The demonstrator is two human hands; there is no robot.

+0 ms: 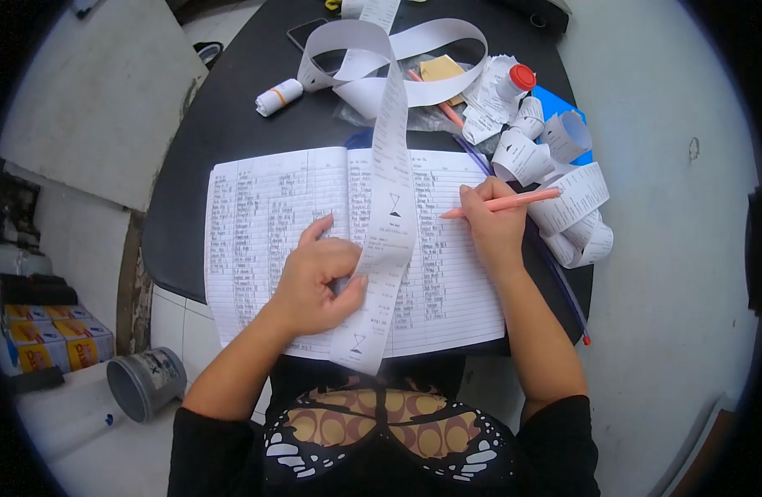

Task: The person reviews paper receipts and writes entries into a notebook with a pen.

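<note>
An open lined notebook with handwritten columns lies at the table's front edge. A long printed paper strip runs down across its middle and hangs slightly over the lower edge. My left hand rests on the left page, its thumb and curled fingers closed on the strip's left edge, with the index finger stretched out. My right hand is closed round a pink pen over the right page, the pen's tip close to the written lines.
Curled receipt rolls, a red-capped container and a blue item lie on the right. A small paper roll and a phone are at the back. A grey bucket stands on the floor at left.
</note>
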